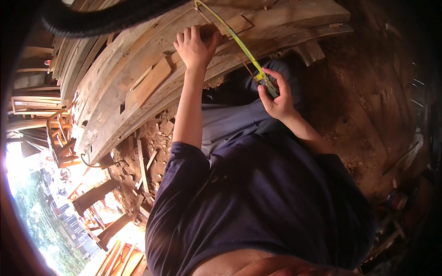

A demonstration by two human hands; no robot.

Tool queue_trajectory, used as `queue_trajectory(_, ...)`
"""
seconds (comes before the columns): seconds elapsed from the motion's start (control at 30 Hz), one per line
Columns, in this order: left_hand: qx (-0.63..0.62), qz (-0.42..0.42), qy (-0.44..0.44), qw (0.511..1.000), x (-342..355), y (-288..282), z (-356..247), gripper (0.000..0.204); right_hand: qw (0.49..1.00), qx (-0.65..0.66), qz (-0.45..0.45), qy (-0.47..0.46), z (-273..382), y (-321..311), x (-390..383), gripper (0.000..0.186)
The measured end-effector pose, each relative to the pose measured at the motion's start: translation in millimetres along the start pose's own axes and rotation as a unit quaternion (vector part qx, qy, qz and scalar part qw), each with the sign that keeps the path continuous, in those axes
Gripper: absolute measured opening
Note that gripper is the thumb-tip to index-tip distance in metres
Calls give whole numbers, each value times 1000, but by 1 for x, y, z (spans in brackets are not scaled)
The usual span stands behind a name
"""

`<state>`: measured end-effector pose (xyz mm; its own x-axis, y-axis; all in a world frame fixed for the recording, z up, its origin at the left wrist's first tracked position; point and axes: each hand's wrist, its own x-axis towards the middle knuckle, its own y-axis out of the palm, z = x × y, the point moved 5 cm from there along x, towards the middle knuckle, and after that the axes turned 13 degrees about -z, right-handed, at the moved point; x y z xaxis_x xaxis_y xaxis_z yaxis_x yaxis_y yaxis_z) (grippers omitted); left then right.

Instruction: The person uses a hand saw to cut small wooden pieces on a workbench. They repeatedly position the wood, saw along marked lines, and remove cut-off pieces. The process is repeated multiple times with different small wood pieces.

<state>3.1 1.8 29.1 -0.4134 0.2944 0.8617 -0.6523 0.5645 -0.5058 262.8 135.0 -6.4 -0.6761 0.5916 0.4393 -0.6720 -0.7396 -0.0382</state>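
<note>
My right hand [280, 100] is closed round the dark grip of a bow saw [236, 38] with a curved yellow-green frame. Its thin blade shows only in short stretches near both ends. On the plank bench [110, 110], my left hand [195, 49] presses a dark wooden block [209, 33], fingers bent over its near side and thumb against it. The saw's far end lies just beyond this block, over the bench. Whether the blade touches the wood is hard to see.
A loose board [154, 82] lies on the bench, left of my left arm. Wood offcuts [142, 165] litter the dirt floor below. Stacked planks and wooden frames [60, 133] stand at far left. A dark curved band [106, 23] crosses the top left.
</note>
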Motion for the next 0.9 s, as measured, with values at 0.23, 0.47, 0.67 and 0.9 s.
queue_trajectory(0.23,-63,67,-58,994,-5,-50,7,28,998,44,6,41,26,3,23,50)
queue_trajectory(0.47,-141,198,-15,970,-5,-51,2,30,999,38,25,21,42,-4,16,54)
queue_trajectory(0.67,-109,277,32,954,-34,-41,-24,56,992,78,-59,85,44,-18,33,59)
queue_trajectory(0.9,-71,191,16,979,-45,-33,-23,94,980,136,-91,113,45,-46,44,60)
